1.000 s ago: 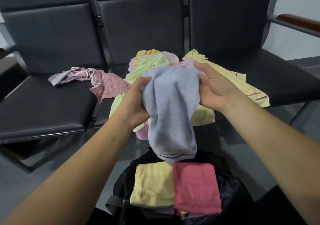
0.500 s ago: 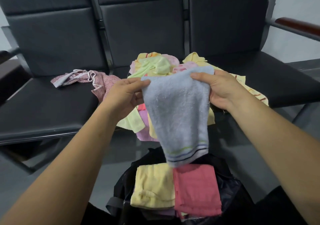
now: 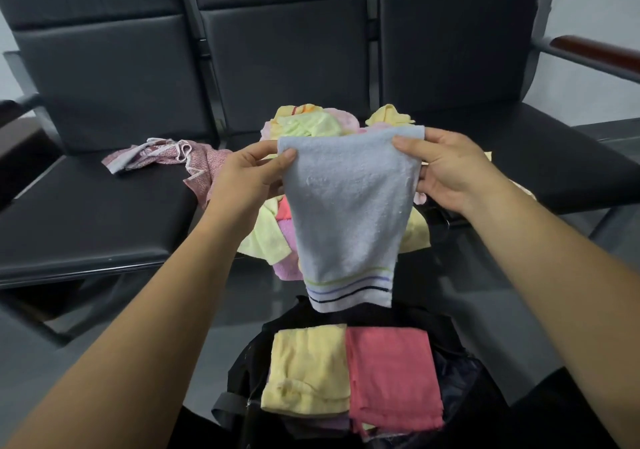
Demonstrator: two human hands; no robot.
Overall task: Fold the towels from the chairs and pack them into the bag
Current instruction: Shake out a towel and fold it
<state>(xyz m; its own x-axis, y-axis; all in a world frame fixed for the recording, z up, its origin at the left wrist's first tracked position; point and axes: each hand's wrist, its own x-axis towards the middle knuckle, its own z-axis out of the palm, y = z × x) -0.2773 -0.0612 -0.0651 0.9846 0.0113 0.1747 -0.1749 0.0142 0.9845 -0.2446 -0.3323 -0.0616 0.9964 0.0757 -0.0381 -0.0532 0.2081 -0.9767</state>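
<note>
Head view: left hand (image 3: 249, 175) and right hand (image 3: 446, 168) pinch top corners of blue striped towel (image 3: 349, 213). Towel hangs long axis down, between hands, above open black bag (image 3: 460, 379) with folded yellow towel (image 3: 308, 369) and red towel (image 3: 391, 376).

So it's a row of three black padded chairs (image 3: 284, 68). The left seat (image 3: 104, 213) has a pink patterned cloth (image 3: 162, 154) bunched near its back right corner and spilling over the right edge. The middle seat is pretty much buried under a heap of towels (image 3: 304, 126), yellow, green and pink, drooping off the front edge. Down in front there's a black bag (image 3: 249, 372) with a folded yellow towel (image 3: 306, 369) and a folded red towel (image 3: 391, 376) on top, side by side and touching.
</note>
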